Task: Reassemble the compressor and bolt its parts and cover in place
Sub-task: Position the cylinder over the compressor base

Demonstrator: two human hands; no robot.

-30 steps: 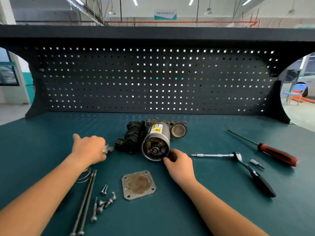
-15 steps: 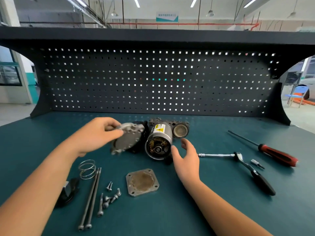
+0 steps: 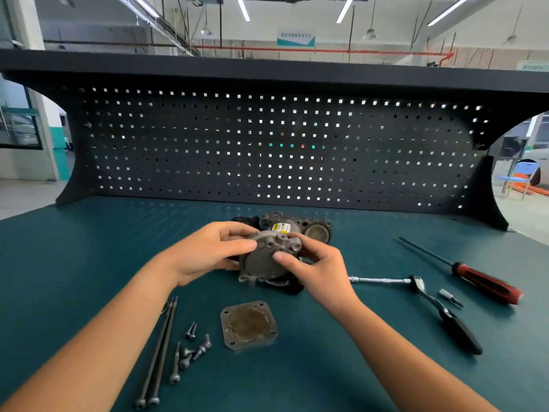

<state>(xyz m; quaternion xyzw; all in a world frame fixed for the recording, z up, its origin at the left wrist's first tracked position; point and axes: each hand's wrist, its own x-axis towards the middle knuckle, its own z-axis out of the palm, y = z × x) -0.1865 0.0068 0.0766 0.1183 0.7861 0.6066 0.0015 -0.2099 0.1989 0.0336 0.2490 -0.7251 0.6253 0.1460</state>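
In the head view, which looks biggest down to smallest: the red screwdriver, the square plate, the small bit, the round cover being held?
Largest: screwdriver, longest by far.
Next: round cover and square plate look alike, so unranked.
Smallest: bit.

yellow label (image 3: 281,227) on compressor (image 3: 317,231), hanging sign (image 3: 296,37), print on both illegible

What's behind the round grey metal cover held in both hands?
Above the round grey metal cover pokes a silver cylinder with a yellow label, a grey cast housing behind it. The cylinder's near end is covered, so seating can't be judged.
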